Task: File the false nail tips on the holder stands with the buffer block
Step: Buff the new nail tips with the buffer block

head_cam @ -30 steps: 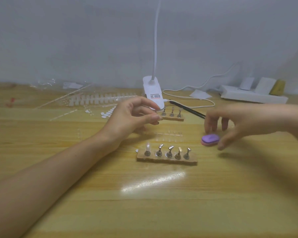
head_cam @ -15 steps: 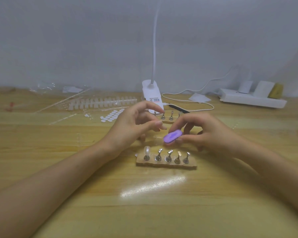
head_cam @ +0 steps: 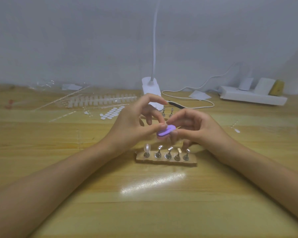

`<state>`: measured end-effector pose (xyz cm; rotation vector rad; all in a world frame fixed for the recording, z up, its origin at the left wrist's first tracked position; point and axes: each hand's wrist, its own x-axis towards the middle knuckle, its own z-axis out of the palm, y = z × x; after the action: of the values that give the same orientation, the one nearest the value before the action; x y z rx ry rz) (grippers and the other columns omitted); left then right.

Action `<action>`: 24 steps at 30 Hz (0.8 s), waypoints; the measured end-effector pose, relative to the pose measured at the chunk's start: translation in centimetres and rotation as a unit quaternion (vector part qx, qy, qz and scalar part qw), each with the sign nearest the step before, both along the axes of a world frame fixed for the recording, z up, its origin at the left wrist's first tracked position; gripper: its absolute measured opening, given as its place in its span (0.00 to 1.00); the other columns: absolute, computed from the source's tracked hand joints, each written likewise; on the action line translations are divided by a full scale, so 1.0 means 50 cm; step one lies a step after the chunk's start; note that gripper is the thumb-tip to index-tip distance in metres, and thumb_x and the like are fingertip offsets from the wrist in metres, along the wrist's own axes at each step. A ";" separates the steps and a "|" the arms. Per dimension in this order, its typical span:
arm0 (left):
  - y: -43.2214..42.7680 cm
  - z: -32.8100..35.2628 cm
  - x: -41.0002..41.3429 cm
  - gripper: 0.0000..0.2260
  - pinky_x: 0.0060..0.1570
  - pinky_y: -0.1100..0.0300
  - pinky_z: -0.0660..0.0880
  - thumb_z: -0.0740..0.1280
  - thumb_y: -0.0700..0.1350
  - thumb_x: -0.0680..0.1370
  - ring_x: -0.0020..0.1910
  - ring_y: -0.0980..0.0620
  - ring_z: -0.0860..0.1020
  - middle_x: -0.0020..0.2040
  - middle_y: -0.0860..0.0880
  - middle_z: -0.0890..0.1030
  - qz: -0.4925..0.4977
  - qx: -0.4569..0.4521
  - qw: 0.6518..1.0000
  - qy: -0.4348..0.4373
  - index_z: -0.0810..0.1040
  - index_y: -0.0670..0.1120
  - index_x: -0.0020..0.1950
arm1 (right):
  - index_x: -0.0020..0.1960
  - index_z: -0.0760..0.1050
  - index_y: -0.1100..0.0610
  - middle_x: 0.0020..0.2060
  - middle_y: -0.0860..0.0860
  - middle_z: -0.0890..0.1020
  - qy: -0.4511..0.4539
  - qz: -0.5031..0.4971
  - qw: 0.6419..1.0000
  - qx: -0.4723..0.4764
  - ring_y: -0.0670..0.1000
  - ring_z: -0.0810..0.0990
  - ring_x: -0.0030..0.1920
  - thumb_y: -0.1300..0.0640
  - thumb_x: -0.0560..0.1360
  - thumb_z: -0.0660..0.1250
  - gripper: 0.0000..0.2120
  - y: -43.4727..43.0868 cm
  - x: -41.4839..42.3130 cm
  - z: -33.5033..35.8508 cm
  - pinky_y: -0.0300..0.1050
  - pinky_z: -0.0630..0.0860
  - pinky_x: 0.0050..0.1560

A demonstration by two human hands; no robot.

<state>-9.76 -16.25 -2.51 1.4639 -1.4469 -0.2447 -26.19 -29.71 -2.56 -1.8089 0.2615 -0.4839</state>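
Buffer (head_cam: 165,132) is off the counter (head_cam: 144,203), held in the air just above and behind the near stand (head_cam: 165,159), btwn the 2 hands. Right hand (head_cam: 196,127) pinches its right end, thumb under, fingers curled over the top. Left hand (head_cam: 132,127) is curled w/ the thumb tip touching the buffer's left end. Can't tell if it pinches the buffer or something small against it.

Handling, judged: the buffer is a small purple oval pad w/ a pinkish underside. Prob. foam-cored, v. light, slightly squashy, matte and grippy, so a light pinch at 1 end or along the edges is enough and leaves the flat face free to rub. The tip (head_cam: 147,148) on the leftmost post is the delicate part: thin, glossy, pearly plastic, curved, springy, and likely to pop off its post under sideways force. Steady the post or the base, not the tip.

Stand: rough tan wood-look slab w/ ragged edges, carrying 5 shiny metal posts w/ tilted heads. The other 4 heads are too small to read. A 2nd stand (head_cam: 167,112) sits behind the hands, partly hidden.

Counter is pale varnished wood grain w/ a glare streak. Farther back: clear strips of spare tips (head_cam: 101,100), white oval tabs (head_cam: 112,112), white lamp base (head_cam: 150,86), power strip (head_cam: 251,97).
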 end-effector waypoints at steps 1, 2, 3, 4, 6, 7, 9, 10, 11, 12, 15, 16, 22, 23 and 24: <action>0.001 0.000 -0.003 0.18 0.35 0.68 0.68 0.75 0.43 0.74 0.37 0.55 0.75 0.40 0.56 0.83 0.001 -0.011 0.999 -0.040 0.75 0.52 0.60 | 0.51 0.79 0.57 0.47 0.54 0.86 0.000 -0.004 1.000 0.015 0.53 0.85 0.41 0.61 0.72 0.74 0.09 -0.001 0.000 0.000 0.42 0.80 0.33; 0.001 0.001 -0.007 0.17 0.36 0.70 0.67 0.74 0.42 0.74 0.37 0.53 0.75 0.40 0.57 0.82 0.002 -0.025 0.997 -0.075 0.75 0.50 0.60 | 0.51 0.80 0.56 0.47 0.54 0.86 0.000 -0.008 1.000 0.026 0.52 0.85 0.41 0.59 0.71 0.74 0.09 -0.001 -0.001 0.000 0.41 0.80 0.34; 0.002 0.002 -0.011 0.16 0.37 0.72 0.66 0.74 0.42 0.74 0.38 0.53 0.76 0.40 0.57 0.82 0.004 -0.039 0.994 -0.100 0.76 0.49 0.60 | 0.50 0.80 0.54 0.47 0.53 0.86 0.002 -0.011 0.999 0.035 0.51 0.85 0.41 0.57 0.70 0.74 0.09 -0.002 -0.001 -0.001 0.40 0.80 0.35; 0.002 0.002 -0.013 0.15 0.38 0.73 0.66 0.74 0.42 0.75 0.39 0.54 0.76 0.40 0.58 0.82 0.005 -0.053 0.992 -0.118 0.76 0.48 0.59 | 0.48 0.81 0.53 0.47 0.53 0.86 0.002 -0.013 0.999 0.042 0.50 0.85 0.41 0.56 0.69 0.74 0.09 -0.003 -0.001 -0.002 0.39 0.80 0.35; 0.003 0.003 -0.017 0.13 0.38 0.74 0.65 0.73 0.42 0.75 0.40 0.56 0.76 0.41 0.58 0.82 0.005 -0.064 0.989 -0.133 0.77 0.47 0.58 | 0.46 0.82 0.52 0.45 0.53 0.87 -0.001 -0.011 0.999 0.052 0.49 0.86 0.40 0.56 0.69 0.75 0.06 -0.005 -0.001 -0.003 0.37 0.79 0.36; 0.003 0.004 -0.018 0.13 0.36 0.72 0.65 0.73 0.42 0.75 0.41 0.55 0.76 0.41 0.57 0.82 0.002 -0.061 0.991 -0.123 0.77 0.47 0.58 | 0.46 0.83 0.53 0.46 0.55 0.87 -0.001 -0.006 0.998 0.055 0.50 0.86 0.41 0.56 0.69 0.75 0.06 -0.007 -0.003 -0.003 0.38 0.80 0.36; 0.002 0.005 -0.017 0.13 0.32 0.64 0.68 0.74 0.42 0.75 0.42 0.53 0.77 0.41 0.57 0.83 -0.002 -0.048 0.996 -0.079 0.77 0.49 0.58 | 0.48 0.83 0.55 0.48 0.58 0.87 -0.002 0.012 0.998 0.058 0.55 0.87 0.45 0.57 0.69 0.75 0.08 -0.010 -0.006 -0.003 0.42 0.82 0.40; 0.001 0.005 -0.017 0.14 0.30 0.58 0.70 0.74 0.42 0.75 0.42 0.53 0.77 0.41 0.56 0.83 -0.001 -0.044 0.997 -0.057 0.77 0.49 0.58 | 0.50 0.83 0.56 0.49 0.59 0.86 -0.003 0.019 0.998 0.058 0.58 0.87 0.47 0.59 0.69 0.76 0.10 -0.011 -0.007 -0.003 0.46 0.83 0.42; 0.001 0.005 -0.016 0.14 0.31 0.55 0.71 0.74 0.42 0.75 0.42 0.53 0.78 0.41 0.56 0.83 0.000 -0.042 0.998 -0.040 0.77 0.50 0.58 | 0.51 0.83 0.56 0.50 0.59 0.86 -0.005 0.022 0.998 0.059 0.60 0.86 0.48 0.60 0.69 0.76 0.11 -0.012 -0.007 -0.003 0.49 0.84 0.43; 0.000 0.006 -0.015 0.15 0.32 0.53 0.72 0.75 0.42 0.74 0.42 0.54 0.78 0.41 0.56 0.83 0.001 -0.042 0.999 -0.026 0.77 0.50 0.58 | 0.51 0.83 0.56 0.50 0.59 0.86 -0.008 0.021 0.998 0.060 0.60 0.86 0.49 0.61 0.69 0.76 0.11 -0.013 -0.006 -0.003 0.50 0.84 0.44; -0.001 0.007 -0.009 0.16 0.34 0.53 0.73 0.75 0.41 0.74 0.42 0.53 0.78 0.41 0.54 0.83 0.006 -0.044 0.999 -0.001 0.76 0.51 0.59 | 0.52 0.82 0.55 0.50 0.56 0.86 -0.001 0.013 0.999 0.052 0.57 0.86 0.51 0.57 0.72 0.74 0.09 -0.010 -0.001 -0.003 0.48 0.84 0.46; 0.000 0.007 -0.006 0.16 0.34 0.54 0.73 0.75 0.40 0.74 0.42 0.53 0.78 0.41 0.54 0.83 0.011 -0.045 0.999 0.001 0.76 0.51 0.59 | 0.53 0.82 0.56 0.50 0.55 0.86 0.005 0.011 0.999 0.050 0.56 0.86 0.52 0.55 0.73 0.73 0.10 -0.009 0.001 -0.003 0.49 0.84 0.48; 0.002 0.010 -0.004 0.18 0.35 0.66 0.68 0.76 0.42 0.73 0.41 0.54 0.77 0.39 0.55 0.84 0.019 -0.061 0.996 -0.059 0.76 0.48 0.60 | 0.53 0.80 0.57 0.49 0.55 0.87 0.031 0.026 0.997 0.063 0.56 0.87 0.49 0.53 0.74 0.71 0.11 -0.004 -0.003 0.006 0.41 0.82 0.43; 0.002 0.011 -0.005 0.18 0.35 0.68 0.67 0.76 0.42 0.73 0.41 0.54 0.77 0.39 0.55 0.84 0.014 -0.072 0.995 -0.071 0.76 0.47 0.60 | 0.53 0.80 0.58 0.49 0.55 0.87 0.033 0.028 0.997 0.067 0.57 0.87 0.50 0.53 0.74 0.71 0.11 -0.004 -0.002 0.007 0.42 0.82 0.44; 0.002 0.012 -0.006 0.18 0.36 0.70 0.67 0.76 0.42 0.73 0.40 0.54 0.77 0.39 0.55 0.84 0.008 -0.080 0.994 -0.078 0.76 0.47 0.59 | 0.54 0.79 0.58 0.49 0.56 0.86 0.034 0.031 0.997 0.069 0.58 0.86 0.50 0.53 0.74 0.71 0.12 -0.005 -0.002 0.007 0.44 0.83 0.46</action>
<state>-10.05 -16.16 -1.92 1.3877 -1.5415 -0.0020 -26.29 -29.98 -2.22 -1.6943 0.2780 -0.3529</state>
